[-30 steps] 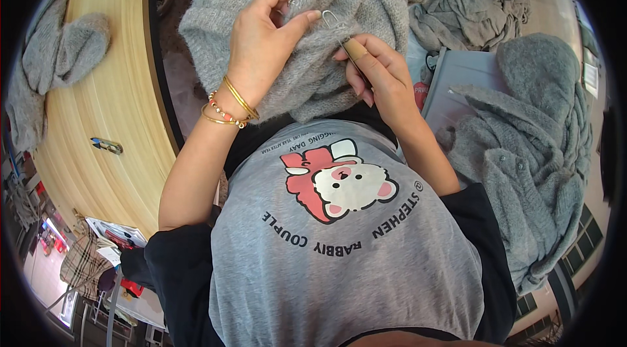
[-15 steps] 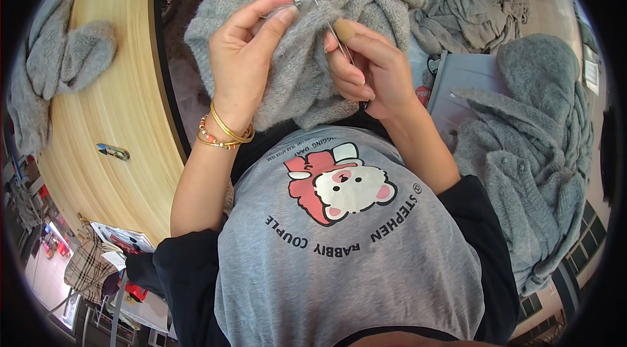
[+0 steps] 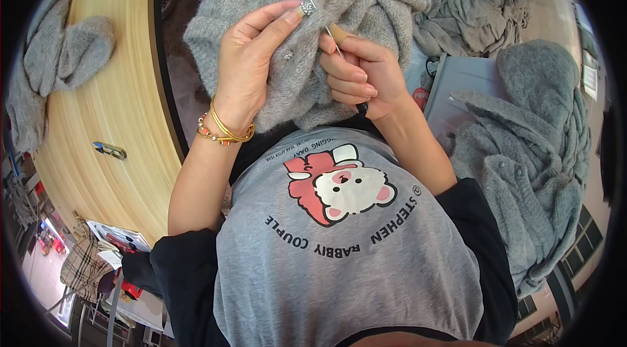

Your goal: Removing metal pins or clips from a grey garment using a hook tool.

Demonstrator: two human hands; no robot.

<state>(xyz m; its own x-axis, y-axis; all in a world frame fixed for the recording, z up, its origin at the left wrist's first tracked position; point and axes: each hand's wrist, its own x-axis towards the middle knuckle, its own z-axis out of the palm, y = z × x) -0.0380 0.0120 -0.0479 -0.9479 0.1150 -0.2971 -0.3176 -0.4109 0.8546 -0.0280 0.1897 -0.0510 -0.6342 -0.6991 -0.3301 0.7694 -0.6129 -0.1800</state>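
A thick grey knit garment (image 3: 261,0) lies bunched in front of me, over my lap. My left hand (image 3: 251,53) pinches a small sparkly silver button (image 3: 307,7) at its fingertips, against the knit. A similar silver button (image 3: 288,55) shows lower on the fabric. In my right hand (image 3: 362,72) is a thin metal tool (image 3: 334,42), its shaft rising between thumb and fingers and a dark end (image 3: 362,108) poking out below. A tan cover (image 3: 338,33) sits on a fingertip of that hand. The tool's upper end meets the knit just right of the button.
A wooden table (image 3: 98,92) stands at the left, with small thread snips (image 3: 110,149) and another grey knit (image 3: 81,53) on it. More grey knits (image 3: 470,14) are piled at the far right. Others (image 3: 522,151) drape over a grey box (image 3: 457,79).
My left fingertips have moved slightly right and down, closer to my right hand. Less of the metal tool shows, and a second button has come into sight on the knit.
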